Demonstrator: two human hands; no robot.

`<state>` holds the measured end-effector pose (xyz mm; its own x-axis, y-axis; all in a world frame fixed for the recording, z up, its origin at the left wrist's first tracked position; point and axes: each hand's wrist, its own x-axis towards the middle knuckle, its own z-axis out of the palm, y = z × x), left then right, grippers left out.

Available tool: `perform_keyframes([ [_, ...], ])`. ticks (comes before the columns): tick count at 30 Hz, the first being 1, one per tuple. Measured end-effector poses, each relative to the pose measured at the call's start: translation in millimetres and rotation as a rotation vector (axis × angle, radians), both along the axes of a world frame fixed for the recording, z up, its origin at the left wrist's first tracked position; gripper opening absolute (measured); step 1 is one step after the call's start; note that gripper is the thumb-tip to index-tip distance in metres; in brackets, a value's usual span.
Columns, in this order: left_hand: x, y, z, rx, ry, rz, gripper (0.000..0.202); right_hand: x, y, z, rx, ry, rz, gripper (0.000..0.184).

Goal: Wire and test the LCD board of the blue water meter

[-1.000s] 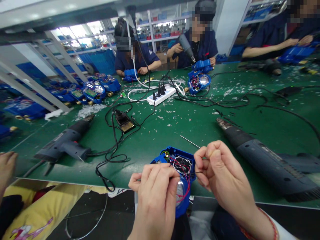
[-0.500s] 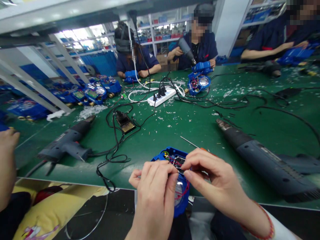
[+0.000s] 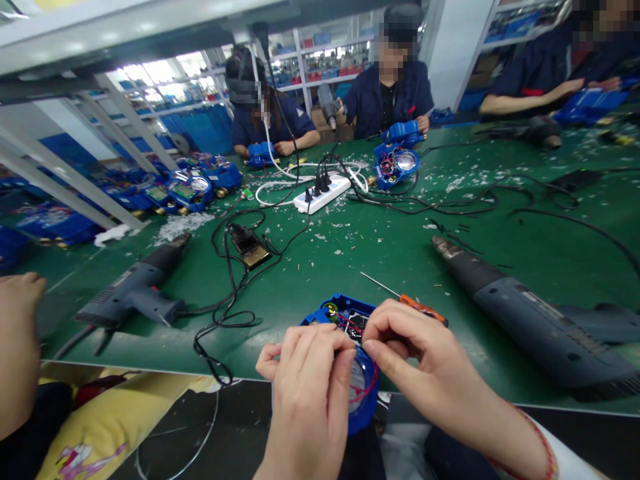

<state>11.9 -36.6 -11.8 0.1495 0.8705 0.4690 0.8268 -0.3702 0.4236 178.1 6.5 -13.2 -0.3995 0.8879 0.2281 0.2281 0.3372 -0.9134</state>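
Note:
Right in front of me, a blue meter housing (image 3: pixel 367 407) lies at the table's front edge, its round clear window and inner red and black wires (image 3: pixel 345 321) partly showing. My left hand (image 3: pixel 313 373) covers its left side, thumb and forefinger pinched on a thin wire. From the right, my right hand (image 3: pixel 420 360) pinches at the same spot, its fingertips almost meeting the left ones over the housing. The wire is mostly hidden by the fingers. Just beyond my right hand lies a screwdriver (image 3: pixel 423 309) with an orange handle.
Heat guns lie at left (image 3: pixel 135 287) and right (image 3: pixel 525 327). A white power strip (image 3: pixel 324 193), tangled black cables and a small black-and-gold device (image 3: pixel 253 250) lie farther back. Blue housings (image 3: pixel 187 187) are piled at the left. Co-workers sit opposite; another person's arm (image 3: pixel 17 347) is at left.
My right hand has shifted slightly down and left, uncovering more of the screwdriver handle. Across the table, a co-worker's heat gun has swung left, away from the blue housing.

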Motion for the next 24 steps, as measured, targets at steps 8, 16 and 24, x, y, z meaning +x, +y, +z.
perform_keyframes([
  [8,0.9,-0.4,1.1,-0.013,0.008,-0.016,0.018,-4.8,-1.3,-0.6,-0.168,0.264,-0.071,0.020],
  [16,0.4,-0.2,0.5,-0.016,0.008,0.012,0.016,-2.1,2.3,-2.0,-0.347,0.410,-0.064,0.030],
  [24,5.3,2.7,2.9,0.006,-0.011,0.007,0.015,-5.1,-1.0,3.6,-0.439,0.459,-0.010,0.033],
])
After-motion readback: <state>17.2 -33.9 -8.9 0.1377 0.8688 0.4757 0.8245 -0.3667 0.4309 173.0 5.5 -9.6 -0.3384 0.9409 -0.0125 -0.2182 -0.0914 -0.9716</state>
